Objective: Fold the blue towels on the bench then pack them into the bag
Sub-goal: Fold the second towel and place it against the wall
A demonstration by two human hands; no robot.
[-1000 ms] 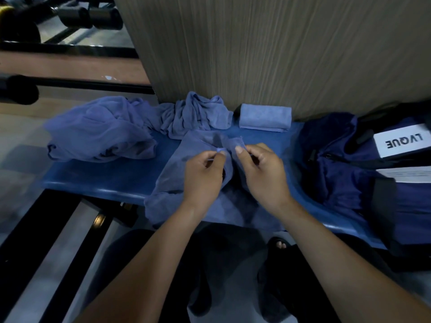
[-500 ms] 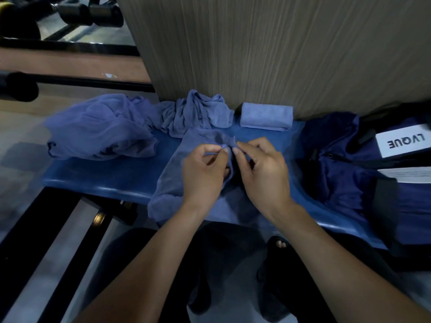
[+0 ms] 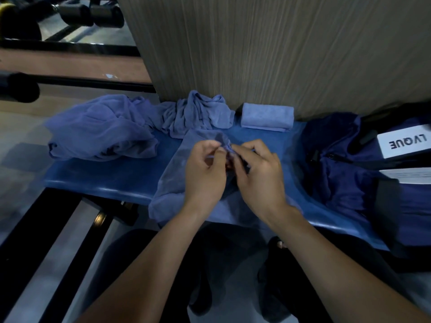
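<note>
Both hands met at the centre of the blue bench (image 3: 112, 178), working the same blue towel (image 3: 173, 180). The left hand (image 3: 205, 170) pinched a bunched edge of that cloth between thumb and forefinger, and the right hand (image 3: 258, 176) pinched the same gathered edge just beside it, fingertips nearly touching; in the dim light it looked like a corner or hem, though the exact part was hard to make out. The towel lay spread under the hands and its near edge drooped over the front of the bench toward 6 o'clock.

At 10 o'clock from the hands a large crumpled towel (image 3: 98, 131) lay heaped on the bench. At 12 o'clock a smaller crumpled towel (image 3: 200, 113) sat against the foot of the wood-grain wall panel (image 3: 268, 50). At 1 o'clock, also against the panel, rested a folded towel (image 3: 267, 116), neat and rectangular, apart from the others.

At 3 o'clock the dark blue bag (image 3: 345, 173) slumped on the right end of the bench, with a white label (image 3: 403, 144) on it reading LVQUE, seen upside down. At 11 o'clock, far back, black gym equipment (image 3: 93, 14) stood.
</note>
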